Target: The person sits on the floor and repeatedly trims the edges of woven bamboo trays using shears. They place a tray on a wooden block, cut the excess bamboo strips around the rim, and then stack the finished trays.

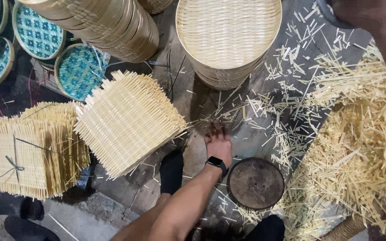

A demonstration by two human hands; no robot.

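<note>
1. At the far left edge of the floor [228, 100], round trays with a teal woven pattern [79, 70] lie overlapping near the top corner, tilted against one another as if set aside in a batch.
2. Below them, a bundle of square woven mats [34, 149] is tied with a dark cord, which keeps the stack from sliding apart.
3. Just beside it leans a second, untied stack of woven mats [128, 120], fanned and tilted against the bundle, its loose strip ends sticking out all round.
4. Along the top edge, a leaning row of plain round trays [108, 27] rests on its side; to its right stands an upright stack of pale woven baskets [228, 33], nested so they take little room.
5. In the middle, one hand [218, 142], wearing a dark watch, is pressed flat on the floor with fingers spread, clamped on nothing, touching thin bamboo strips [222, 117] scattered there. Which hand it is I cannot tell for sure; it looks like the left. The other hand is not visible.
6. Just right of the wrist lies a dark round disc [255, 183] flat on the floor.
7. Toward the right edge, a heap of bamboo offcuts [358, 156] is piled thick, thinning into scattered bits toward the baskets.
</note>
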